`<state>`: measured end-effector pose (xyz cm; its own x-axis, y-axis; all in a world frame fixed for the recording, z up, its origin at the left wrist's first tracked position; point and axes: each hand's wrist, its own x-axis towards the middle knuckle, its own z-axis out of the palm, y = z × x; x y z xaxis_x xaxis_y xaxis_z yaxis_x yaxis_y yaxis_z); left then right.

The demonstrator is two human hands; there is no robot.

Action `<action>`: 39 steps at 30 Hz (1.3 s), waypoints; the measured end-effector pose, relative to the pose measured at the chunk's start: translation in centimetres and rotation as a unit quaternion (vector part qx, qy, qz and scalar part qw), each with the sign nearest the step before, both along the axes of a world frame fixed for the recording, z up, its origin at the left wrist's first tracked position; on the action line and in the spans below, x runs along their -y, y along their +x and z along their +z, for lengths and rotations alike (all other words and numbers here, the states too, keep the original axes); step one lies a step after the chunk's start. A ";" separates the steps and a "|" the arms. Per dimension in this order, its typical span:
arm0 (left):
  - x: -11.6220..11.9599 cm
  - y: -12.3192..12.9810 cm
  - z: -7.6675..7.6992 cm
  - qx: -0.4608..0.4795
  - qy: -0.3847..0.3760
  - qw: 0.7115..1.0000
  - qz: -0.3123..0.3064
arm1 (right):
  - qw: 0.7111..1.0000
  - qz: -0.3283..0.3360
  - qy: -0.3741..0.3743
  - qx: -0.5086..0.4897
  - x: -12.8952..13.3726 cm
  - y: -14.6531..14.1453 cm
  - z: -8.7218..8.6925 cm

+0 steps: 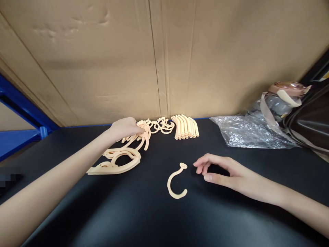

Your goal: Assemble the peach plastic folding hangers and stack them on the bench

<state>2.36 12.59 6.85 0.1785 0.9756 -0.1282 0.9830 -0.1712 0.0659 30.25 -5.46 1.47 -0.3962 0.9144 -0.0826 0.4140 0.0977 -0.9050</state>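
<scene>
A single cream plastic hook (169, 185) lies on the black tabletop, its round end pointing away and its curve opening to the right. My right hand (221, 169) hovers just right of it, fingers loosely curved and apart, holding nothing. At the back left, my left hand (125, 128) reaches into a pile of cream curved pieces (146, 135); its fingers are pressed together at a piece, and the fingertips are partly hidden. Nearer, left of centre, lie stacked cream hanger parts (118, 164).
Several hooks (164, 126) and a row of cream hanger arms (185, 127) lie along the back edge. Clear plastic wrap (246, 132) and a strapped bottle (281, 99) are at the back right. Cardboard (174, 61) stands behind, with a blue metal frame (25, 113) at left.
</scene>
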 end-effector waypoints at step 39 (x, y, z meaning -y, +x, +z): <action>8.1 0.5 -3.3 0.100 0.044 0.920 -0.377 | 0.887 0.147 0.348 0.268 0.9 -1.3 -0.6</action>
